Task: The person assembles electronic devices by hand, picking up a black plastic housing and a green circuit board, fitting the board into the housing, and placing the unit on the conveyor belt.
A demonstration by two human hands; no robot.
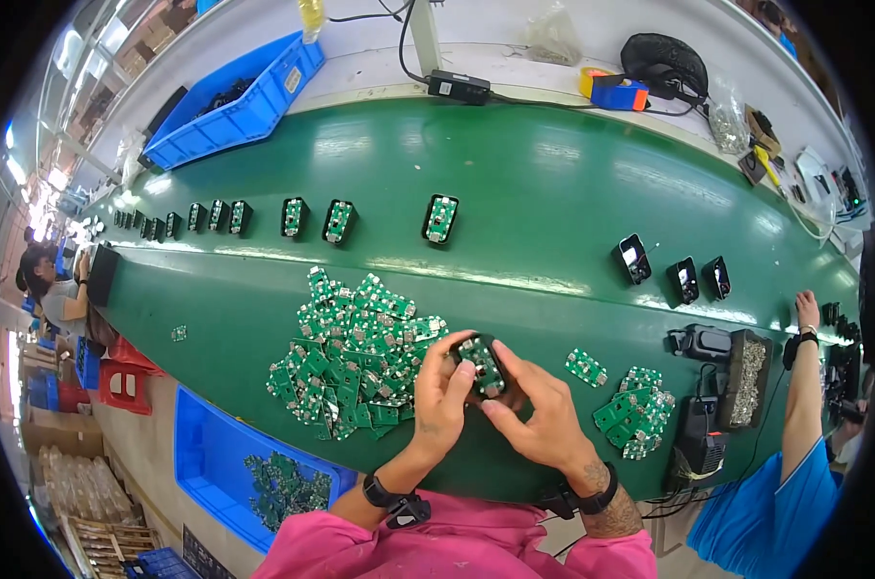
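My left hand [439,400] and my right hand [544,417] are closed round a small black plastic housing [500,384] with a green circuit board [476,355] in it. My left thumb presses on the board's face, and the fingers of both hands wrap the sides. Just left of my hands spreads a large heap of green circuit boards [351,352]. To the right lie a smaller pile of boards [635,410] and a single board [586,368]. Beyond my hands stands a housing fitted with a board [441,219].
More fitted housings [292,218] line the left; open black housings [634,259] stand at the right. A blue crate [302,82] sits at the back left, and a blue bin [201,463] of boards below. Co-workers are at the left [66,289] and right, one arm [804,386] reaching over the bench.
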